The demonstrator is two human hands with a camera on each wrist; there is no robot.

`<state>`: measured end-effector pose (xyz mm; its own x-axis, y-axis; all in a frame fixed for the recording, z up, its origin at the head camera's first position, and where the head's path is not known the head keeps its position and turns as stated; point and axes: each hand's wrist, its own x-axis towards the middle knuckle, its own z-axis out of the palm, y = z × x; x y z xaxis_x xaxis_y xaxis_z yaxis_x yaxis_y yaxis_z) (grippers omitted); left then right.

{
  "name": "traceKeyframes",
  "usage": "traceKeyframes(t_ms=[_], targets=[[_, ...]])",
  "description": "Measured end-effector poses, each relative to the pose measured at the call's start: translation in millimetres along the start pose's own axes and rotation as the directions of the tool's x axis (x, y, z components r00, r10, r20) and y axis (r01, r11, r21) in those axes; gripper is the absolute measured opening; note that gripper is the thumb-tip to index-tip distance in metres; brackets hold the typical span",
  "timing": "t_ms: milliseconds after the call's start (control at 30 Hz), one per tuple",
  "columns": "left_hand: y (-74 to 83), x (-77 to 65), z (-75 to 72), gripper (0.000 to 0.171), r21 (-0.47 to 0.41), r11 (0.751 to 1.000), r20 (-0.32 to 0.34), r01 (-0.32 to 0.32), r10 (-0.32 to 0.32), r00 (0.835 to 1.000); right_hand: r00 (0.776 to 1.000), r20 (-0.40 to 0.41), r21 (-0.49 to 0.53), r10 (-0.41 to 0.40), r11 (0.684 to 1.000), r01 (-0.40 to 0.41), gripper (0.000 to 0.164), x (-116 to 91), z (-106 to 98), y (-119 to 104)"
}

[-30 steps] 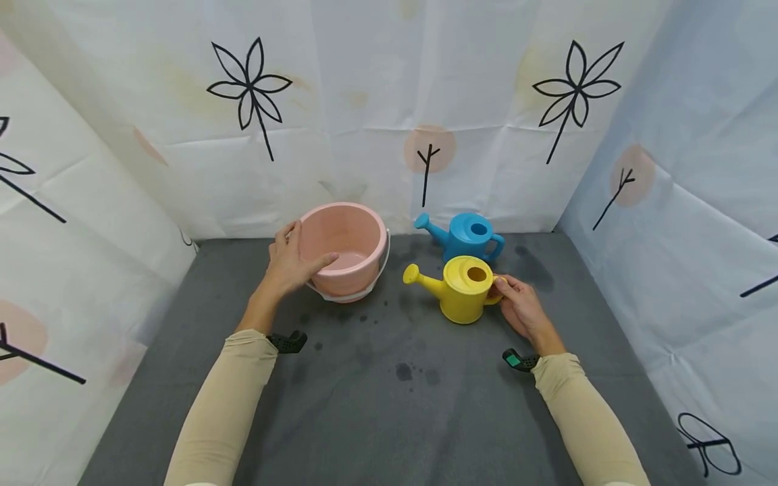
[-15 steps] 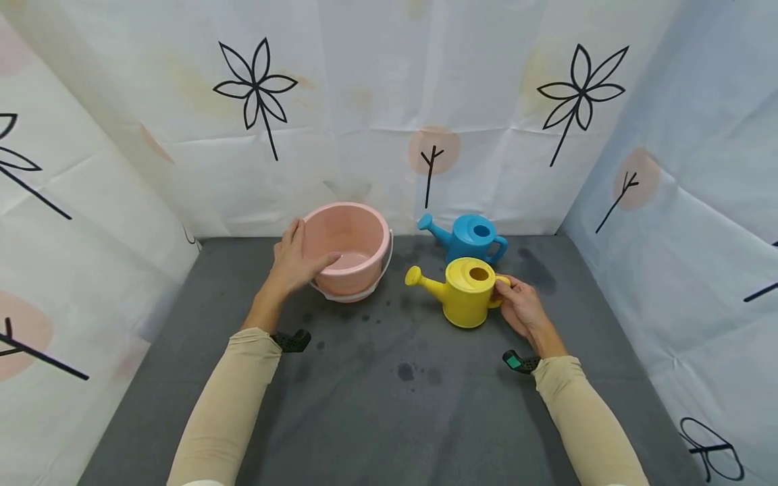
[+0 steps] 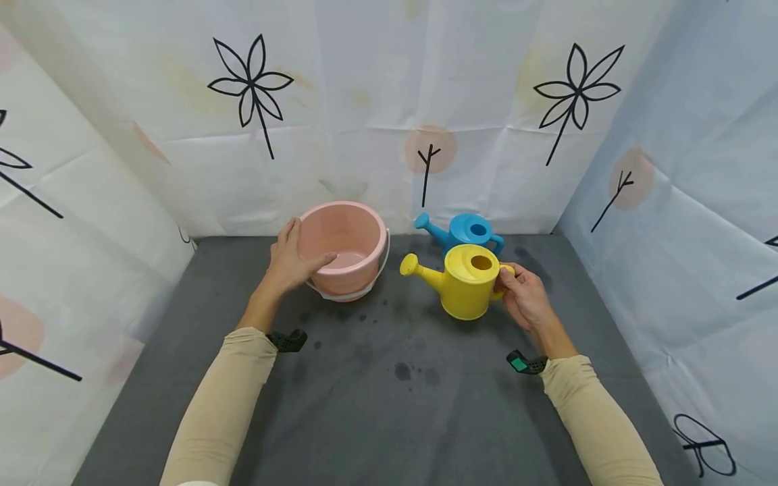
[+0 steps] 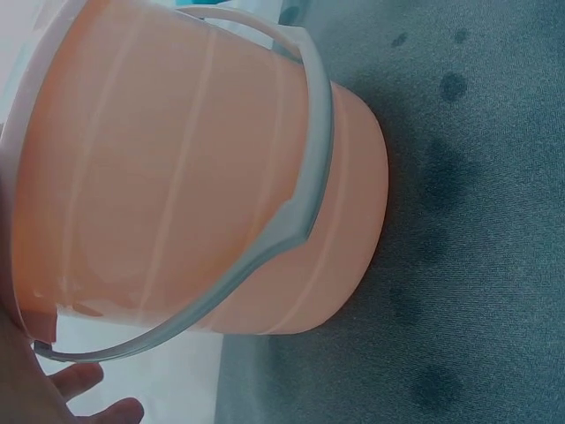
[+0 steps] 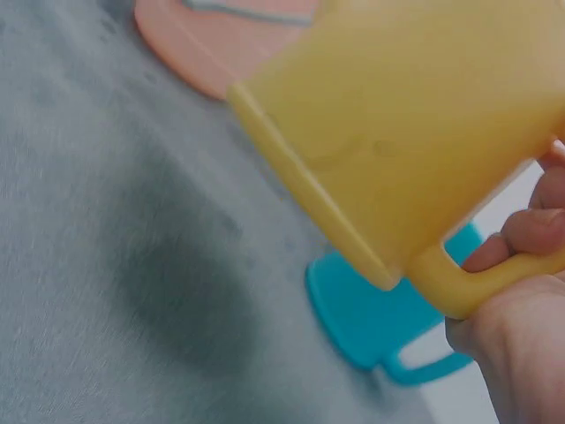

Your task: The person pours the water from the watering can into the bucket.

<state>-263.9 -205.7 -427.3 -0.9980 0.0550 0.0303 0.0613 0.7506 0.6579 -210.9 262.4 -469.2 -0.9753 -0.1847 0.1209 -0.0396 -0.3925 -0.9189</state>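
Left hand (image 3: 288,264) grips the pink bucket (image 3: 349,281) at eight o'clock; right hand (image 3: 526,297) grasps the yellow watering can (image 3: 465,290) by its three o'clock handle (image 5: 452,287)

Yellow watering can (image 3: 464,290) up off the bench (image 3: 365,418) now; half a second ago its base looked to be down on it. Right hand (image 3: 530,300) has risen with it, slightly farther forward, sleeve (image 3: 598,418) shifted a touch rightward. From above, the yellow body now covers more of the blue watering can's (image 3: 467,229) lower part than before.
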Motion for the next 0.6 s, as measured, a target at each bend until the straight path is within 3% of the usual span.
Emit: traceKeyframes(t_ms=[233, 600], targets=[[-1.2, -0.2, -1.4, 0.115, 0.001, 1.000, -0.001, -0.010, 0.010, 1.000, 0.995, 0.031, -0.018, -0.094, 0.995, 0.095, 0.009, 5, 26, -22], [-3.3, 0.4, -3.5, 0.109, -0.001, 1.000, -0.013, -0.031, 0.031, 0.999, 0.994, 0.019, -0.182, -0.104, 0.978, 0.106, 0.019, 12, 65, -41]])
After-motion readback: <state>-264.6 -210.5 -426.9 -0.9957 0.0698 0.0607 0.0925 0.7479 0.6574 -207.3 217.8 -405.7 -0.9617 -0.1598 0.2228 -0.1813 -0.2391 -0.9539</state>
